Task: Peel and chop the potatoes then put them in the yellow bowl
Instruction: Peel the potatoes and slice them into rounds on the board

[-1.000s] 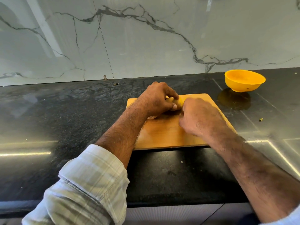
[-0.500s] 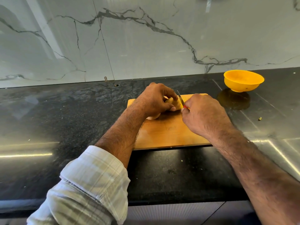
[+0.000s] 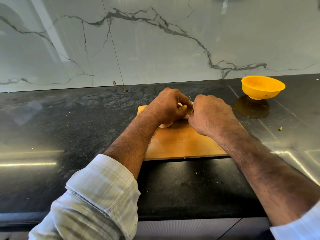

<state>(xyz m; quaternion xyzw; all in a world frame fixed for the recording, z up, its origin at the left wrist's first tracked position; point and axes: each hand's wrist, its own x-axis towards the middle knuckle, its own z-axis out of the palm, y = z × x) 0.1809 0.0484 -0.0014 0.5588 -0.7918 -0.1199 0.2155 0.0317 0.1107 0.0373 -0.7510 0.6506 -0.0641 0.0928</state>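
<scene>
With the potato (image 3: 183, 109) gripped by the left hand (image 3: 168, 106) on the cutting board (image 3: 181, 144) and what seems a knife (image 3: 190, 98) clenched in the right hand (image 3: 210, 113), fingertips could be nicked.

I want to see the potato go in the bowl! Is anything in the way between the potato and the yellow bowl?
Nothing visible is. The potato sits on the wooden cutting board, held by the left hand. The yellow bowl stands apart on the black counter, with only bare countertop between them.

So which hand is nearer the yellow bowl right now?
Right. The right hand is over the cutting board, on the side toward the yellow bowl; the left hand is beyond it, farther away.
</scene>
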